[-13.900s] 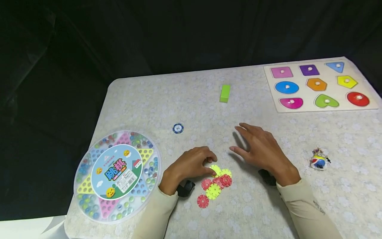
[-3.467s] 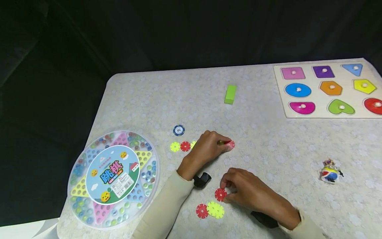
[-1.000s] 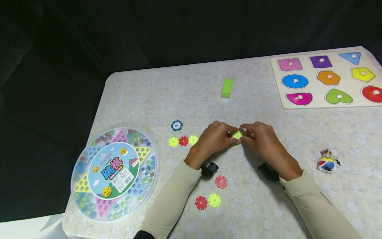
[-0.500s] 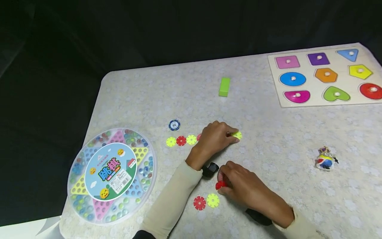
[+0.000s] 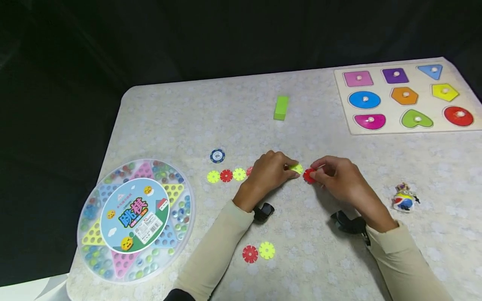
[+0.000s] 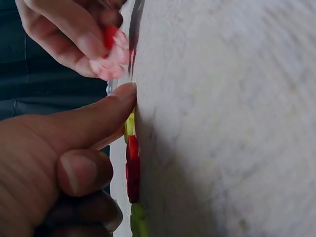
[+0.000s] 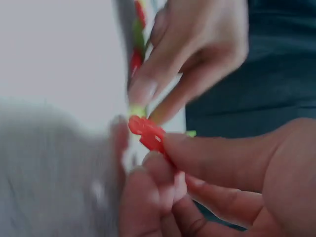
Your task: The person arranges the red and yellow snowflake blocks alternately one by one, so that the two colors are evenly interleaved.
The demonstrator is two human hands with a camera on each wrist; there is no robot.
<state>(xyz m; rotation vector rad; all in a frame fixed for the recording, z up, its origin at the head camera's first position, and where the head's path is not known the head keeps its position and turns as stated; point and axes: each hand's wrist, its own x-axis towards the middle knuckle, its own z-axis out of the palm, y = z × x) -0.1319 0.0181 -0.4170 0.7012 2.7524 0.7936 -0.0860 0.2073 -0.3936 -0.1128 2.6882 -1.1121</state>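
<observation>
A row of flat plastic discs with notched rims, alternating yellow [image 5: 213,177] and red [image 5: 226,175], runs rightward on the table, its middle hidden under my left hand [image 5: 267,179]. With thumb and index finger, that hand pinches the yellow notched disc [image 5: 297,168] at the row's right end. My right hand [image 5: 340,179] pinches a red notched disc [image 5: 308,176] by its edge, just right of that yellow one. In the right wrist view the red disc [image 7: 148,134] is tilted and overlaps the yellow disc. Nearer me lie a loose red disc [image 5: 250,253] and a yellow disc [image 5: 267,250].
A round marble game box [image 5: 137,217] stands on the left. A blue poker chip [image 5: 217,156] lies behind the row, with a green block [image 5: 281,108] farther back. At right are a shape puzzle board [image 5: 384,129] and a small crowned figurine [image 5: 404,198].
The earlier heap of discs has become a row plus two loose ones. Within the last half second my right hand has carried the red disc from near me to the row's right end.
</observation>
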